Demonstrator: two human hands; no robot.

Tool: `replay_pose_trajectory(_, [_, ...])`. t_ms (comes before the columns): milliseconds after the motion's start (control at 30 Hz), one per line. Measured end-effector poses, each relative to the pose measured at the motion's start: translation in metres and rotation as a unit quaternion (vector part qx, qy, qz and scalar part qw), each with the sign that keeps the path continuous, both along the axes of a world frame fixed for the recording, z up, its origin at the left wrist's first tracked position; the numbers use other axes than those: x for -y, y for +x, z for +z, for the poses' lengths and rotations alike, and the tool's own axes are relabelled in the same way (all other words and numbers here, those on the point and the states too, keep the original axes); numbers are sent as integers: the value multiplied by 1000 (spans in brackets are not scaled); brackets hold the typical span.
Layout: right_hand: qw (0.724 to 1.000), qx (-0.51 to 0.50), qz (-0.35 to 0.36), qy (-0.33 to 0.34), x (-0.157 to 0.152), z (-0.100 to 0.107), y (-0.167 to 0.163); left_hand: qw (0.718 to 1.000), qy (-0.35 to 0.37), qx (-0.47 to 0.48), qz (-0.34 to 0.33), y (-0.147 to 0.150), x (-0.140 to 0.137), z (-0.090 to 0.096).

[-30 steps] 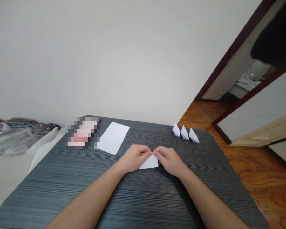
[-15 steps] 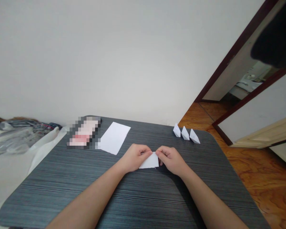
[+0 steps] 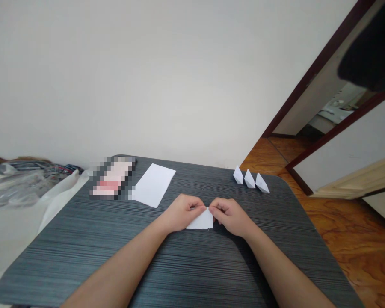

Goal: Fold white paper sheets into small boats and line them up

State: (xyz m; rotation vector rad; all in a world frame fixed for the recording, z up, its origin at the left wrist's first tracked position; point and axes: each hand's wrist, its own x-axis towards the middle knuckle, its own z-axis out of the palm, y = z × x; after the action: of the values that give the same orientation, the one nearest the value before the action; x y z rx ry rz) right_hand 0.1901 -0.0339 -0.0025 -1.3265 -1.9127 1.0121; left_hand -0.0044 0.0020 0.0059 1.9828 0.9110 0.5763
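A small folded piece of white paper [image 3: 201, 221] is held between both hands, just above the dark table. My left hand [image 3: 184, 212] pinches its upper edge, with the thumb on the near face. At the upper right corner of the paper, my right hand [image 3: 228, 216] has thumb and fingertips closed. The lower edge of the paper hangs free, with a tiny ragged spot near its right end. Fingers behind the paper are hidden.
White paper sheets [image 3: 155, 185] lie left of my hands, beside a blurred-out phone-shaped object [image 3: 114, 177]. Three folded paper boats [image 3: 249, 179] stand in a row at the back right of the dark table [image 3: 192, 265]. Behind it rises a wall [image 3: 167, 85].
The folded paper has dropped slightly, and its top now narrows between my thumbs. My right fingers have curled a little more. The other things stay put.
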Motion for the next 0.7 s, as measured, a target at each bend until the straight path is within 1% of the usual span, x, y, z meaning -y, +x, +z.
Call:
replay_pose_trajectory(167, [999,25,9,32,0,4,-2,1000,2,0,-11,2,1,0])
replay_pose_trajectory(300, [999,27,5,29,0,5,-2,1000,4,0,-9,1,2,1])
replay_pose_trajectory(533, [998,2,-53,32,-1,5,7,997,-22,10,67,-1,2,2])
replay_pose_trajectory(700, [998,-8,-53,25,-1,5,8,996,-28,22,82,-1,0,1])
